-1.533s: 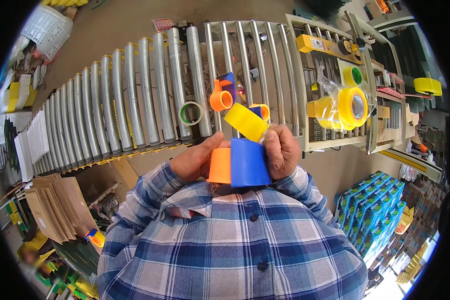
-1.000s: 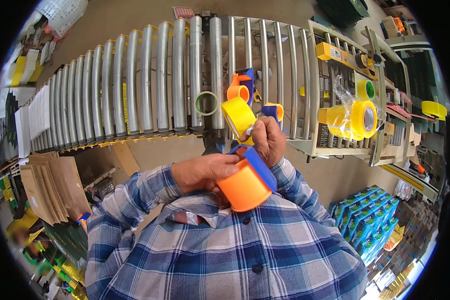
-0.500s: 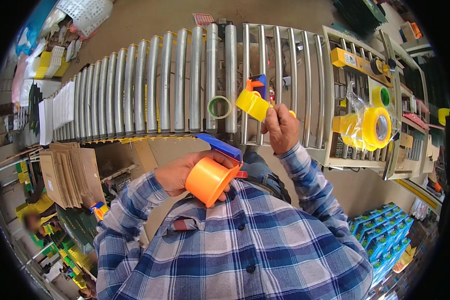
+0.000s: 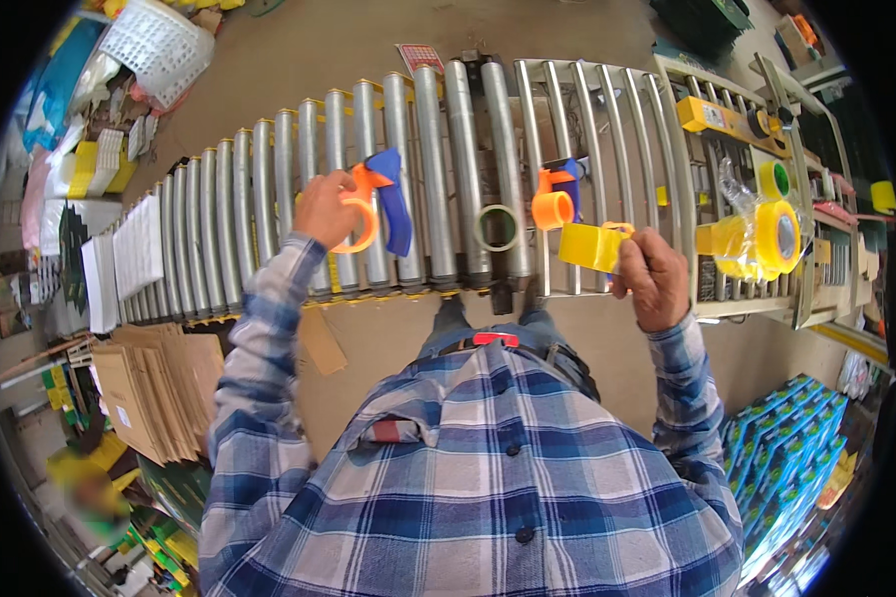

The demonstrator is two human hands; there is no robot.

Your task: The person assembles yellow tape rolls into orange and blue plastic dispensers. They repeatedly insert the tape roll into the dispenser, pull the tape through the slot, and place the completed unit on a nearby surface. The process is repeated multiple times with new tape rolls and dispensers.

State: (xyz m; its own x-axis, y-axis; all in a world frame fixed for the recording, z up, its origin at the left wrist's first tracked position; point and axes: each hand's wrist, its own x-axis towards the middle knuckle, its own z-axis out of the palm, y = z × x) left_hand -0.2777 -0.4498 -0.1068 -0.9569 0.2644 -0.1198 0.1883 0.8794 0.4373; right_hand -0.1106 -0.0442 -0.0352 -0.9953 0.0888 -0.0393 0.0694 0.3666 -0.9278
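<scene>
Head camera view, looking down: the left hand is closed around the orange side of an orange-and-blue tape dispenser, its fingers bent and its back turned upward. That dispenser is above the thicker metal rollers of a roller conveyor; whether it rests on them or is held just clear, I cannot tell. To the right, the right hand has its thumb and fingers drawn together at the near right end of a yellow tape roll, which points away to the left over the thinner rollers, near the conveyor's close edge. Both forearms wear the sleeves of a blue-and-white plaid shirt.

Between the two hands, a tape ring with a green inner face lies on the thicker rollers. Just beyond the yellow roll, a second dispenser, also orange and blue, sits on the thinner rollers.

Farther right, a bundle of yellow tape rolls in clear plastic lies near a smaller green-cored roll, with a long yellow machine part beyond them. At the conveyor's left end lie white sheets. Below these stand upright cardboard sheets; at lower right is a stack of blue packages, and at far upper left, a white basket.
</scene>
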